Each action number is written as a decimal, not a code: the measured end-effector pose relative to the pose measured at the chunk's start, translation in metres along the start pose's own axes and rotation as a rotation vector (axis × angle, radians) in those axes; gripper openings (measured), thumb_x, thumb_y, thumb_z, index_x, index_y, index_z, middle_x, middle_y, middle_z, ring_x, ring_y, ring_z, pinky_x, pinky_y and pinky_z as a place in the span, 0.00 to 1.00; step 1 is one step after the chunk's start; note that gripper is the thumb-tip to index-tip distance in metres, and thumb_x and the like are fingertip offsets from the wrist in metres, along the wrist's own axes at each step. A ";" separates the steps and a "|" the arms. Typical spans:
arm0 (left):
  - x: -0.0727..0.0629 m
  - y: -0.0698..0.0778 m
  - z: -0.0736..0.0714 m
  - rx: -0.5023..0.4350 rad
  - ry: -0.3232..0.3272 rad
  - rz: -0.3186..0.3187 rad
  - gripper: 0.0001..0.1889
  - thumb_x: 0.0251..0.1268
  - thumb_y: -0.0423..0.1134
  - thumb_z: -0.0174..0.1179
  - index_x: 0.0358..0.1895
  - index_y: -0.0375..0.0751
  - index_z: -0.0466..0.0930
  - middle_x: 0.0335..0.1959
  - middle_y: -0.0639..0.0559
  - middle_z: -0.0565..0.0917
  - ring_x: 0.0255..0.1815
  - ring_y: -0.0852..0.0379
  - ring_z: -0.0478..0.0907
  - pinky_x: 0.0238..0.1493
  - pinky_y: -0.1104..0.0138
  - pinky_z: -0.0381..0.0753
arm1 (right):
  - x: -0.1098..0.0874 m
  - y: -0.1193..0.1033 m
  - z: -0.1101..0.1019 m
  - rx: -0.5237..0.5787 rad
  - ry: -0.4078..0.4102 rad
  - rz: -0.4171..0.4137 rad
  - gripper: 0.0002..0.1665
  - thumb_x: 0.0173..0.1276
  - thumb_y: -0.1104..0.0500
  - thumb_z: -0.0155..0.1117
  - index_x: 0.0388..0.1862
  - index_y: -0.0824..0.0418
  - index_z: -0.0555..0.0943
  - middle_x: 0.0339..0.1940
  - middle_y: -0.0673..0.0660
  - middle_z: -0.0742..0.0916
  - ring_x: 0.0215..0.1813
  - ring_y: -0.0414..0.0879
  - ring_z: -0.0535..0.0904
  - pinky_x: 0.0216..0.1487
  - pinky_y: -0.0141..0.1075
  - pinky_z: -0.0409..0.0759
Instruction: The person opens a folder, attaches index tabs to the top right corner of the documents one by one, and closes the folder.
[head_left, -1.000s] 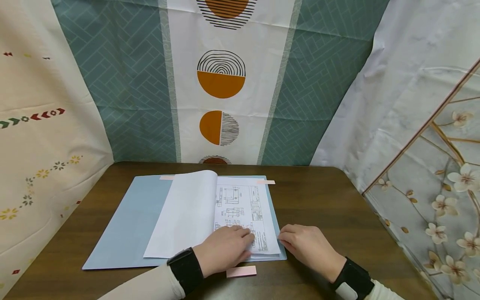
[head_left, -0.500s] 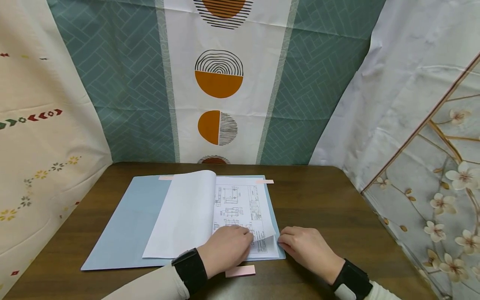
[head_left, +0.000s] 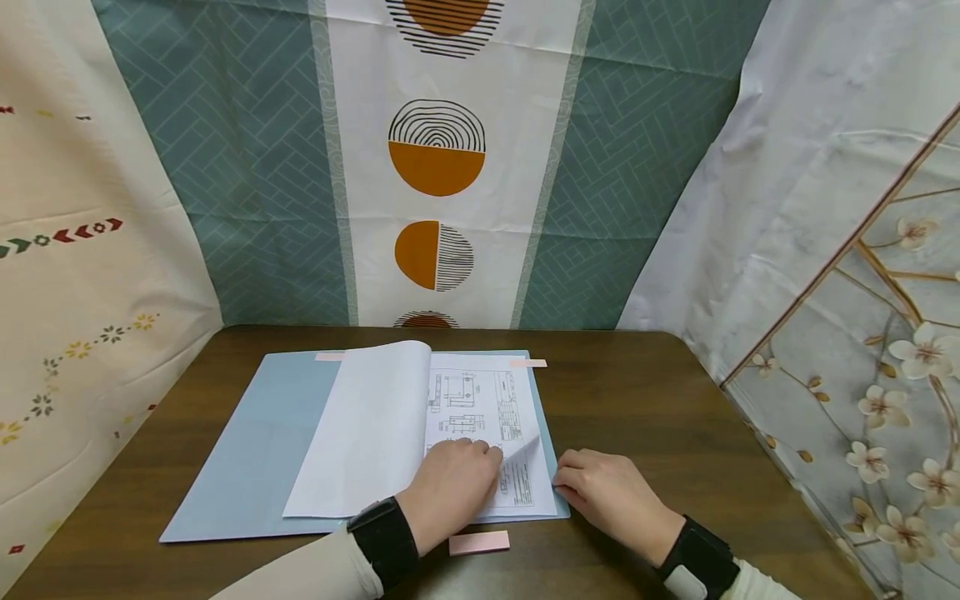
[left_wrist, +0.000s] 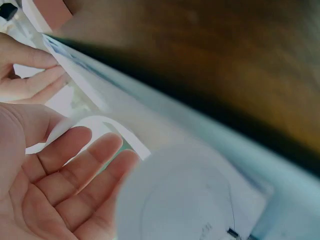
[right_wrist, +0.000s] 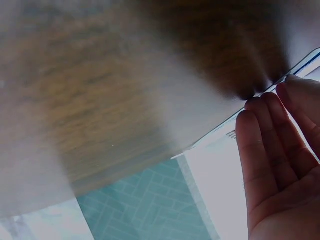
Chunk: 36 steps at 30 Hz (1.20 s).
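Observation:
A light blue folder (head_left: pixel 247 467) lies spread on the table, with a stack of white sheets inside. The upper right sheet (head_left: pixel 487 383) carries technical line drawings. My left hand (head_left: pixel 456 487) pinches this sheet's lower right corner between thumb and forefinger, lifting and curling it over, as the left wrist view shows. Under the raised corner, another printed page (head_left: pixel 528 483) is visible. At the folder's right edge, my right hand (head_left: pixel 611 496) holds the rim between thumb and fingertips; the fingers (right_wrist: pixel 262 145) meet that edge in the right wrist view.
A turned-over white page (head_left: pixel 360 442) covers part of the folder's left side. Pale pink tabs (head_left: pixel 528 362) stick out at the top. One pink strip (head_left: pixel 478 543) lies on the brown table (head_left: pixel 630 392) before the folder. Patterned cloths (head_left: pixel 637 167) hang behind and beside the table.
My left hand has gone from lying flat on the printed sheet to lifting its lower right corner, peeling it up and leftward. My right hand has stayed at the folder's edge.

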<state>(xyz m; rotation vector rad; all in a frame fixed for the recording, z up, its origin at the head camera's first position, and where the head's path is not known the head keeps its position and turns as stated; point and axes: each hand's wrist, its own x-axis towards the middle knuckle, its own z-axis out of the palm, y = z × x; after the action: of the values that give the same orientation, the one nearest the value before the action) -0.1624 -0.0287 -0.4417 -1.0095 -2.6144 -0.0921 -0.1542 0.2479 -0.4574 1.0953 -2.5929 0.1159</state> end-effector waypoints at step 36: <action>-0.058 -0.069 -0.035 0.025 0.343 -0.105 0.52 0.56 0.32 0.84 0.84 0.52 0.68 0.29 0.51 0.78 0.20 0.61 0.62 0.23 0.71 0.68 | 0.007 -0.002 -0.001 -0.016 -0.034 -0.004 0.13 0.59 0.62 0.89 0.34 0.50 0.90 0.36 0.44 0.86 0.34 0.37 0.76 0.36 0.32 0.81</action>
<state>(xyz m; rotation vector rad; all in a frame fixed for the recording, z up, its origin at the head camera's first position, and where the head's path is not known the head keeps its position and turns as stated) -0.1583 -0.1231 -0.4240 -0.7695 -2.3460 -0.2357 -0.1566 0.2417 -0.4545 1.1062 -2.6163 0.0757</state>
